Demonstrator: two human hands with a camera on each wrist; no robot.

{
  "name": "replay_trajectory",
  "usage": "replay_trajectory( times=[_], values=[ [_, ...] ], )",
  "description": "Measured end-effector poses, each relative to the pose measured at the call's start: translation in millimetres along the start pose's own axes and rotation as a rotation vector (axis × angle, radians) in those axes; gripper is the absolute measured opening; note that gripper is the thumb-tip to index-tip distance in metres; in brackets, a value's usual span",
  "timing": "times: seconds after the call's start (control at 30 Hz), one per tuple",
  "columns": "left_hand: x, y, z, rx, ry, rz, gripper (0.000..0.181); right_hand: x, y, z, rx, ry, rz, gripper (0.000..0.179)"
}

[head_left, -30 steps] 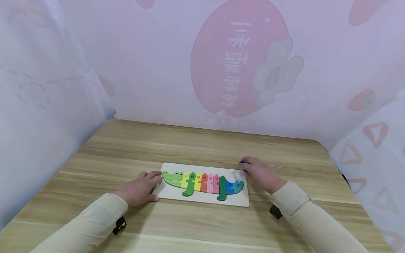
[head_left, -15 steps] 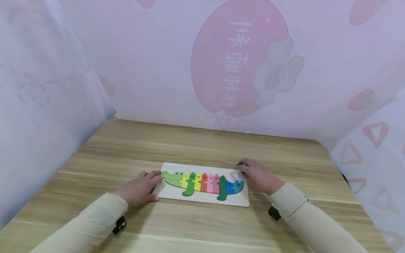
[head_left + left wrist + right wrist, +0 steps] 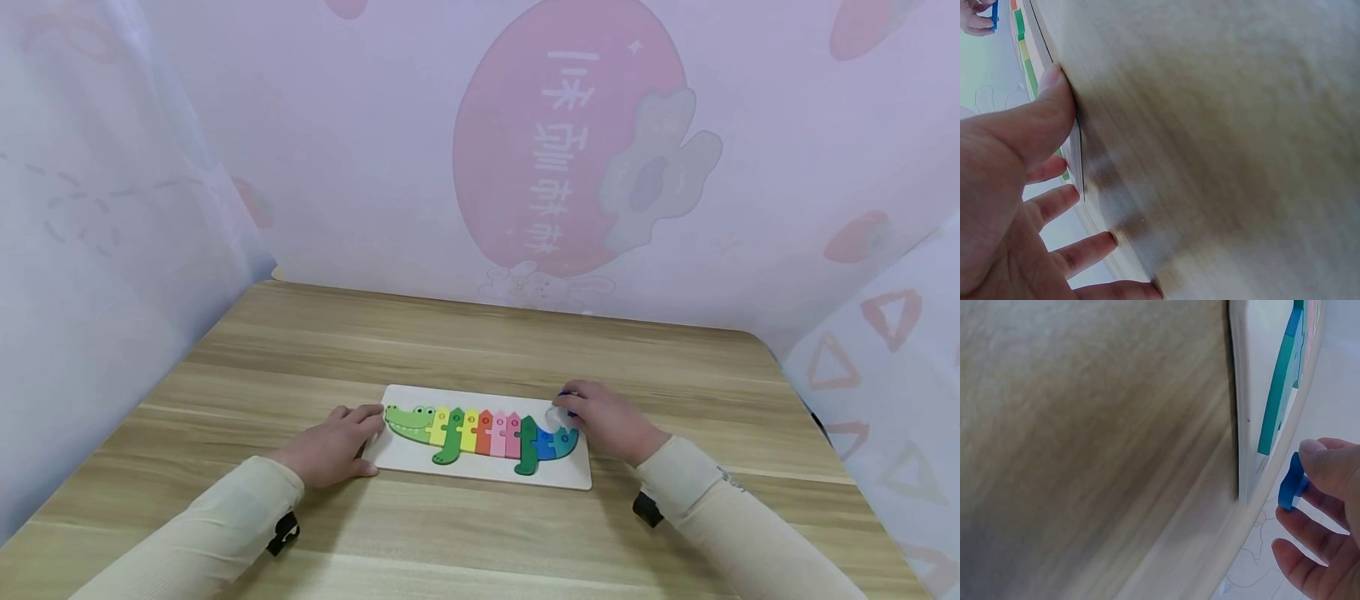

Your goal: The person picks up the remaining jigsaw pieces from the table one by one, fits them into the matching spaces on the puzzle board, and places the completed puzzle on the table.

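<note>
A pale wooden puzzle board [image 3: 480, 469] lies on the table, bearing a colourful crocodile [image 3: 484, 435] made of numbered interlocking pieces. My left hand [image 3: 330, 450] rests at the board's left end; the thumb and some spread fingertips touch its edge, as the left wrist view shows. Between thumb and fingers, my right hand [image 3: 611, 421] pinches a small blue puzzle piece [image 3: 1291, 482]. That hand is just over the board's far right corner, close to a bare recess [image 3: 557, 417] above the teal tail piece [image 3: 566, 442]. The piece is mostly covered by fingers in the head view.
The wood-grain table [image 3: 450, 533] reaches well past the board on all sides. A printed pale pink curtain [image 3: 360, 167] hangs behind the far edge, with more curtain at left and right.
My right hand has shifted slightly left and nearer to me with the blue puzzle piece, closer over the recess. The left hand and the board stay where they were.
</note>
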State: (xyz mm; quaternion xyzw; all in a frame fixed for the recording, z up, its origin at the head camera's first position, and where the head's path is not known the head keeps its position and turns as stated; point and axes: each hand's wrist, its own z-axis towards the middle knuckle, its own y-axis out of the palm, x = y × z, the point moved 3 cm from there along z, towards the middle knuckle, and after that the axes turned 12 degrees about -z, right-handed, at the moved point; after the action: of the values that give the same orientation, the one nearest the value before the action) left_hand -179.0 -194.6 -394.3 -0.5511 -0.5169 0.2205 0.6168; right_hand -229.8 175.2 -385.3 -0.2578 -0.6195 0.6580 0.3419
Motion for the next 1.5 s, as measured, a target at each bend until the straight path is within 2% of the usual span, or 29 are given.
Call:
replay_trajectory(
  times=[0.4, 1.13, 1.5],
  values=[
    [-0.4, 1.0, 0.7, -0.005, -0.017, 0.000, 0.045, -3.3, 2.5, 0.2, 0.008, -0.032, 0.015, 0.031],
    [1.8, 1.0, 0.5, -0.020, -0.045, 0.005, 0.050, -5.1, 7.2, 3.1, -0.093, -0.009, 0.057, 0.035],
    [1.1, 2.0, 1.5, -0.018, -0.057, -0.002, 0.051, -6.7, 5.4, 3.0, -0.099, -0.019, 0.065, 0.033]
  ],
)
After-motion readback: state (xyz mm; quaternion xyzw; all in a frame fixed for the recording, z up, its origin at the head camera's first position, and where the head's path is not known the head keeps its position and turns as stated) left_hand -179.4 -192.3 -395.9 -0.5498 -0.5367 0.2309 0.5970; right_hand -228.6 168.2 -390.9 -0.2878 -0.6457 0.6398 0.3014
